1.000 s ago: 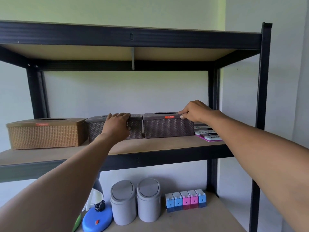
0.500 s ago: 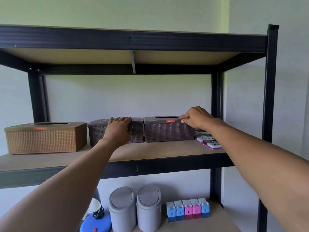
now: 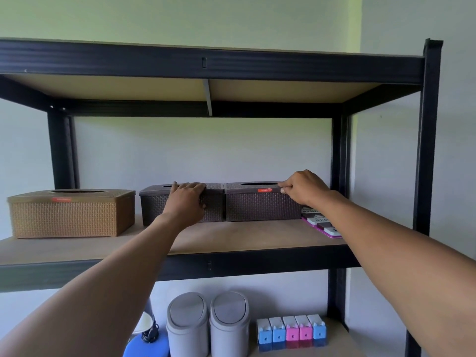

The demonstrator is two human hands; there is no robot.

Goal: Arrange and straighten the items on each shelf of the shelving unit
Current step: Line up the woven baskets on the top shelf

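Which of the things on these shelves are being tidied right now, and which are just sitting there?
In hand now:
left brown tissue box, held by the left hand
right brown tissue box, held by the right hand

Just sitting there:
tan tissue box
purple-edged card of packets
two grey swing-lid bins
blue and pink dispensers
blue desk lamp

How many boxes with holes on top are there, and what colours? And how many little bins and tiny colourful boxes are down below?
Dark brown tissue boxes: 2
Tan tissue box: 1
Grey swing-lid bins: 2
Small blue boxes: 3
Small pink boxes: 2
Total: 10
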